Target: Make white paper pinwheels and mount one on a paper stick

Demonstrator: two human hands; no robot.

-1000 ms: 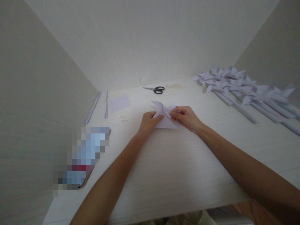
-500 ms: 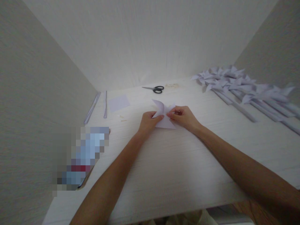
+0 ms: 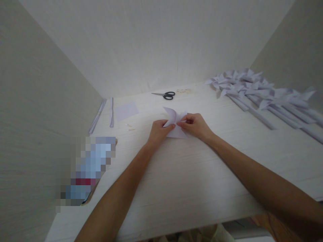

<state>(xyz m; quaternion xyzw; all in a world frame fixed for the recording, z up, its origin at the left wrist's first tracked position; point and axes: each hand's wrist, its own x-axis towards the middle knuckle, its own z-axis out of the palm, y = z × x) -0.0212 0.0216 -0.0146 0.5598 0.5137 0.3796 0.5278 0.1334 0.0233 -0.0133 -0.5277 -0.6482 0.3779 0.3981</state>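
Note:
A pale lilac sheet of paper [image 3: 175,123], partly folded into pinwheel blades, lies on the white table [image 3: 191,174] near its middle. My left hand [image 3: 158,131] pinches the paper's left side with thumb and fingers. My right hand [image 3: 194,126] pinches a folded corner at the paper's centre, fingertips almost touching the left hand's. One curled blade stands up behind the hands.
Black-handled scissors [image 3: 165,95] lie at the back. A flat lilac paper square [image 3: 126,110] and two thin paper sticks [image 3: 111,112] lie back left. Several finished paper pinwheels [image 3: 254,90] on sticks fill the back right. A blurred-out object [image 3: 87,169] lies front left. Walls enclose three sides.
My right hand has drawn a paper corner leftward towards the centre, closer to my left hand. The view has shifted slightly.

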